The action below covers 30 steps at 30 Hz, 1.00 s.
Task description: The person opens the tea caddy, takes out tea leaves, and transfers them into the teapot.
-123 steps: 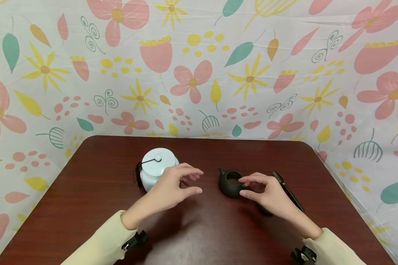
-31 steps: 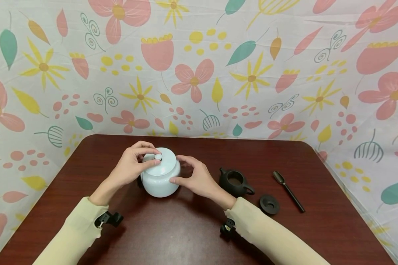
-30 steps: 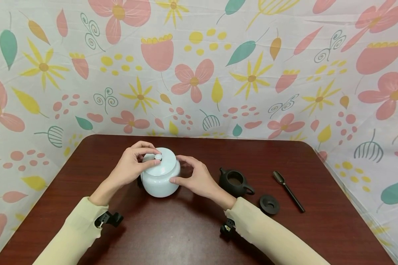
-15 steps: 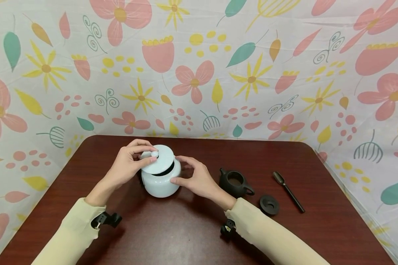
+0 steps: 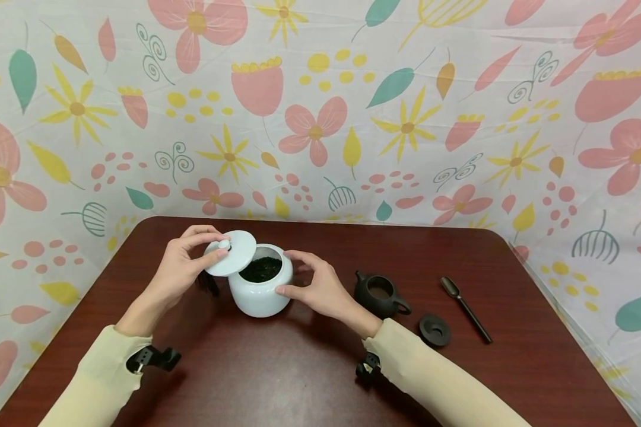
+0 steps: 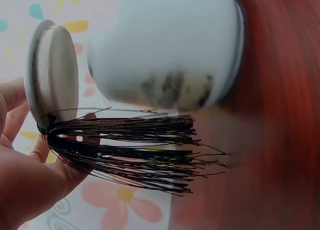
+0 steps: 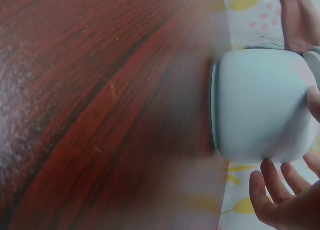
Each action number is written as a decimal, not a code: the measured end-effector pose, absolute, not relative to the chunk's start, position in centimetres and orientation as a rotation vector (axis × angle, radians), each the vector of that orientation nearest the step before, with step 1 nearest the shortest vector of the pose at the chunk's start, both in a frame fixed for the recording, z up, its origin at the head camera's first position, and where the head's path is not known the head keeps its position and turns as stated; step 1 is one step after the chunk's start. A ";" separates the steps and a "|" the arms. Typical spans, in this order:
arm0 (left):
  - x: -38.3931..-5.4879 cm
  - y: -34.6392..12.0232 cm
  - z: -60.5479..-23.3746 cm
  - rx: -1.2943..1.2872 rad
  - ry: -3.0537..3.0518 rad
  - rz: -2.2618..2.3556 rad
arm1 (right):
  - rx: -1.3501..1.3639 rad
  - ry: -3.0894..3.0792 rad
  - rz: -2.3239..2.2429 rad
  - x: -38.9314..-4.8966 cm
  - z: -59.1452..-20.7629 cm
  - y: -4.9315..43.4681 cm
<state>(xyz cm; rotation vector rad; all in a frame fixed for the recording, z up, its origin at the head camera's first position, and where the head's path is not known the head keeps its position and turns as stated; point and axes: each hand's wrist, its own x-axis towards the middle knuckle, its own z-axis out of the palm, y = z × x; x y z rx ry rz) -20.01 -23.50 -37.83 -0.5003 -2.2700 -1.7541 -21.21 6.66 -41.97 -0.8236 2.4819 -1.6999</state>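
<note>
- The left hand [image 5: 178,261] pinches the knob of the white lid [image 5: 241,254]; a slip on so small a knob could drop the lid and chip it or the jar's rim.
- The lid hangs tilted just beside the mouth of the white ceramic jar [image 5: 259,302]; its black tassel [image 6: 125,150] might snag on something.
- The right hand [image 5: 323,287] holds the jar's side between thumb and fingers; an uneven push could tip it, spilling the dark leaves [image 5: 262,270].
- The jar stands left of centre on the desk [image 5: 310,379], toward its far edge.
- The right sleeve [image 5: 427,370] lies near the open black teapot [image 5: 376,305] and the teapot lid [image 5: 434,330]; a low pull-back could knock those 2. The black scoop [image 5: 466,309] lies nearer the desk's right edge.
- The desk is glossy reddish-brown wood-grain, its 2 far corners rounded; the smooth finish may let things slide.
- A floral sheet [image 5: 320,71] in pink, yellow and green hangs behind and around the sides.
</note>
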 end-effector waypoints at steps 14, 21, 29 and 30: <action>-20.2 -26.7 -39.4 -0.390 -2.237 -1.855 | -0.816 2.455 -1.743 -21.3 -42.1 6.7; -20.2 -27.4 -39.7 -0.378 -2.157 -1.914 | -0.813 2.459 -1.741 -21.3 -42.3 6.7; -20.1 -28.7 -40.0 -0.319 -2.249 -1.822 | -0.822 2.460 -1.742 -21.3 -42.4 6.6; -20.0 -28.8 -40.0 -0.313 -2.261 -1.805 | -0.822 2.461 -1.741 -21.3 -42.4 6.6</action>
